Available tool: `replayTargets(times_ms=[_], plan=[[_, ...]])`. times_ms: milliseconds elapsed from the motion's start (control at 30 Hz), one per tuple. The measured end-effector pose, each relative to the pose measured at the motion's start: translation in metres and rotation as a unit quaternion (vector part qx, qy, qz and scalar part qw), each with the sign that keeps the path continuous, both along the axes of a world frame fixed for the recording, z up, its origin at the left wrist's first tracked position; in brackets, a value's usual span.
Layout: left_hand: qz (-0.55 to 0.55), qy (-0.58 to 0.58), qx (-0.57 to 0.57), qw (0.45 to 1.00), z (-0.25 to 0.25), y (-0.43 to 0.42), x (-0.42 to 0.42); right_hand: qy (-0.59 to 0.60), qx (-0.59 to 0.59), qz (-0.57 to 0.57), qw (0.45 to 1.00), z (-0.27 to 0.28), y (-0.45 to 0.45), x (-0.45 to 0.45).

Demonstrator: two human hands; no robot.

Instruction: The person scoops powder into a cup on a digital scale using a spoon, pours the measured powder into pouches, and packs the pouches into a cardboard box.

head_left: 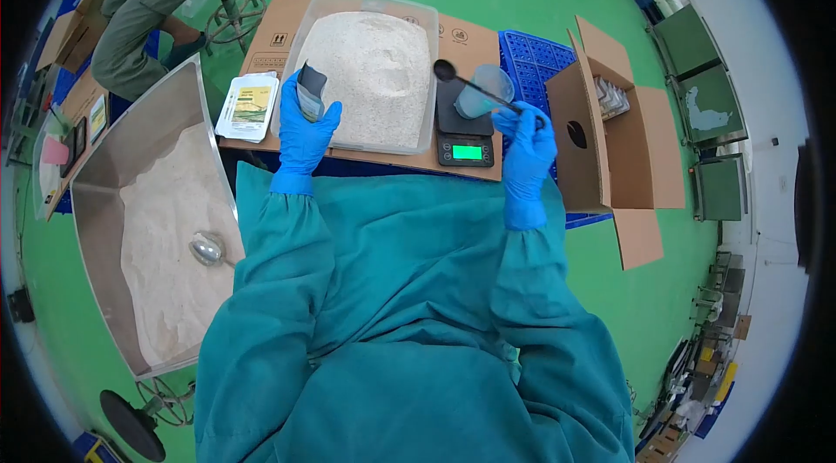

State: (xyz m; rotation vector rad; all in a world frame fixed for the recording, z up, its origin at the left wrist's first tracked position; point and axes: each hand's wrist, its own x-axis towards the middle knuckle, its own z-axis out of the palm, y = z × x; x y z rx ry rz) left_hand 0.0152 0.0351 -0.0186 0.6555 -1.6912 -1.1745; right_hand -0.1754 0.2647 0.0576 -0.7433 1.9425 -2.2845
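My left hand (pixel 302 142), in a blue glove, is closed around a small grey pouch (pixel 311 90) held upright at the left side of a clear plastic tub (pixel 425 19). Pale granular powder (pixel 370 71) fills much of that tub. In my right hand (pixel 529 149), also gloved, is a black long-handled measuring spoon (pixel 445 71). Its bowl points left, above the digital scale (pixel 451 121), whose display glows green. A translucent plastic cup (pixel 481 100) stands on the scale, partly behind the spoon's handle. Whether the spoon's bowl holds powder, I cannot tell.
A stack of printed pouches (pixel 249 106) lies left of the tub. Lower left, a metal bin (pixel 96 228) holds more powder and a metal scoop (pixel 207 249). At right, an open cardboard box (pixel 640 145) contains packets beside a blue crate (pixel 527 58). Another person (pixel 157 6) sits upper left.
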Motion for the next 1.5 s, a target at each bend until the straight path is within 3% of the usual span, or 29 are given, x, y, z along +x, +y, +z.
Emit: replayTargets(times_ms=[267, 333, 467, 633, 900, 1100, 1500], plan=[[0.025, -0.010, -0.033, 0.999, 0.006, -0.002, 0.004, -0.056, 0.135, 0.084, 0.986, -0.043, -0.054, -0.007], [-0.007, 0.010, -0.001, 1.000, 0.005, -0.004, 0.001, -0.158, 0.105, 0.081, 0.978, -0.049, -0.065, 0.003], [-0.012, 0.006, 0.005, 1.000, 0.010, -0.001, -0.001, -0.212, 0.007, 0.055, 0.976, -0.077, -0.088, 0.030], [0.001, 0.006, 0.022, 1.000, 0.011, 0.000, 0.003, -0.214, -0.014, 0.015, 0.977, -0.086, -0.075, 0.026], [0.005, 0.005, -0.006, 1.000, 0.010, 0.001, 0.002, -0.194, -0.004, -0.005, 0.981, -0.068, -0.044, 0.015], [0.000, 0.010, -0.007, 1.000, 0.004, -0.002, 0.004, -0.272, -0.035, 0.003, 0.962, -0.077, -0.042, 0.007], [-0.007, 0.019, 0.001, 1.000, 0.006, -0.001, 0.004, -0.344, -0.108, -0.010, 0.933, -0.024, -0.002, -0.027]])
